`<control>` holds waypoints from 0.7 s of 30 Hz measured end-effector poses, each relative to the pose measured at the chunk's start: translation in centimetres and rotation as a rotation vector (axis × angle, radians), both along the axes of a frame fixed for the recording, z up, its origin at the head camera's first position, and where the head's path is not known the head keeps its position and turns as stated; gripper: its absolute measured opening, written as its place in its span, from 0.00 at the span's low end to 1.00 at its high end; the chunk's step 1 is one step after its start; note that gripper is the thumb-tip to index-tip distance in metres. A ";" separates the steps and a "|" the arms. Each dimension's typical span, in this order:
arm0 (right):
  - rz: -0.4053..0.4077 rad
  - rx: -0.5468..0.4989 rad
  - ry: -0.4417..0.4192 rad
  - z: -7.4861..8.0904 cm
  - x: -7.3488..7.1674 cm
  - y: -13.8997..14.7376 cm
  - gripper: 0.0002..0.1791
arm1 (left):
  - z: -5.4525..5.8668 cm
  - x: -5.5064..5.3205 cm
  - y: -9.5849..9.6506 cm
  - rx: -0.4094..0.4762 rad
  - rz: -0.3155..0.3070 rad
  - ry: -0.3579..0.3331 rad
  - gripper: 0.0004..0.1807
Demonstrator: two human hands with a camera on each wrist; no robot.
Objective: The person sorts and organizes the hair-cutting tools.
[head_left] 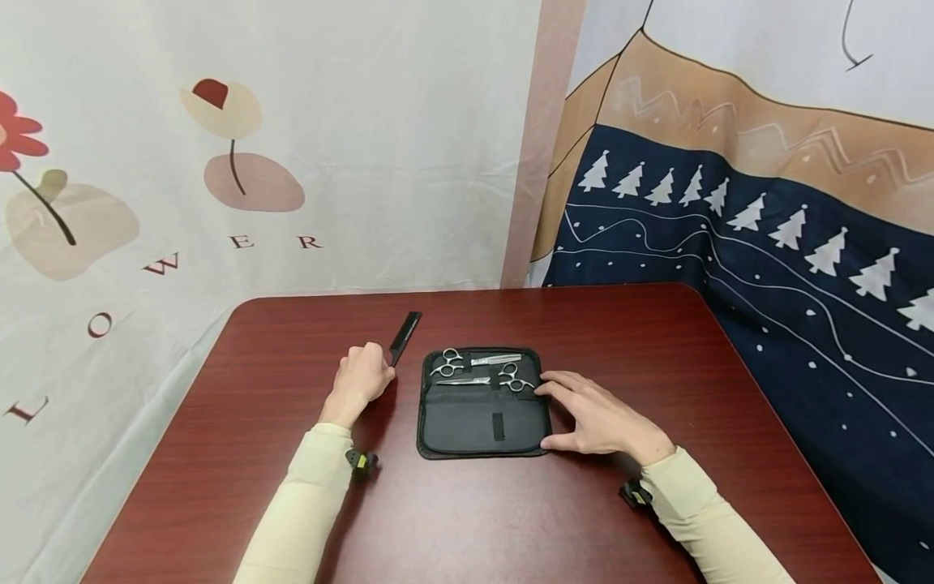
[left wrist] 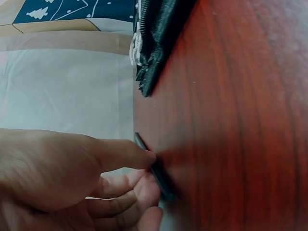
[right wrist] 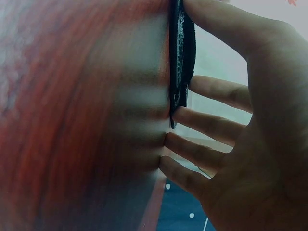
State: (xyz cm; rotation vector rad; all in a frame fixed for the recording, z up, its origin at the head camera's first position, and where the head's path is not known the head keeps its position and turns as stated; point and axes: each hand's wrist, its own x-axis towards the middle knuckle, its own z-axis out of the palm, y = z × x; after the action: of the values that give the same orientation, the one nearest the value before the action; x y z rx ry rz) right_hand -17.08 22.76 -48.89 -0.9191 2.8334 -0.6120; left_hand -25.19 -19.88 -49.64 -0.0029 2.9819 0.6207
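While the left hand (head_left: 360, 375) pinches the black comb (head_left: 405, 335) between thumb and fingers, the main thing is to hold it snug but not squash it. The comb is to the left of the open case (head_left: 460, 418), apart from it, and its free end points away from the person. I can't tell if it is all the way off the bench (head_left: 481, 527). A soft, sure pinch should stop it from twisting, and a little lift should stop its end from scraping.

The right hand (head_left: 601, 412) grasps nothing. Its fingers are spread, and the thumb and some fingertips touch the right edge of the case. That light touch looks good for stopping the case from sliding. Pushing hard could shove it to the left, so gentle is best.

Two pairs of scissors lie in the top part of the case. The loops of the lower scissors (head_left: 467, 381) are just beside the right fingertips, so it is wise not to bump them. The upper scissors (head_left: 496, 359) have their loops on the left, the side nearer the comb, so care helps there too.
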 end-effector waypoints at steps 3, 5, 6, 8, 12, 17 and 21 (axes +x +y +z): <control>0.001 -0.001 0.004 -0.1 -0.1 0.0 0.41 | 0.7 0.3 0.1 -0.001 0.000 -0.054 0.08; -0.001 0.001 0.000 -0.2 -0.1 0.0 0.40 | 1.9 0.9 0.5 0.004 0.002 -0.090 0.09; 0.000 0.002 0.003 -0.2 -0.1 0.1 0.40 | 2.3 1.1 0.6 0.003 0.002 -0.097 0.09; 0.000 0.003 0.001 -0.2 -0.1 0.1 0.40 | 2.8 1.6 0.7 -0.009 0.003 -0.094 0.10; 0.004 0.001 0.001 -0.1 -0.1 0.0 0.41 | 3.2 2.1 0.9 -0.031 0.003 -0.084 0.11; 0.006 -0.002 0.001 0.0 -0.1 0.0 0.41 | 2.8 2.1 0.8 -0.055 0.002 -0.055 0.11; 0.004 -0.003 0.001 0.0 -0.1 0.0 0.41 | 2.8 2.2 0.8 -0.060 -0.003 -0.041 0.11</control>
State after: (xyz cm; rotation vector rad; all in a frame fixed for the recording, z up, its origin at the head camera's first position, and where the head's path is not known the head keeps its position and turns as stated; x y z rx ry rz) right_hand -17.19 22.74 -48.87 -0.9256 2.8310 -0.6158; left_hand -23.03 -19.06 -46.88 -0.0158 2.9591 0.5244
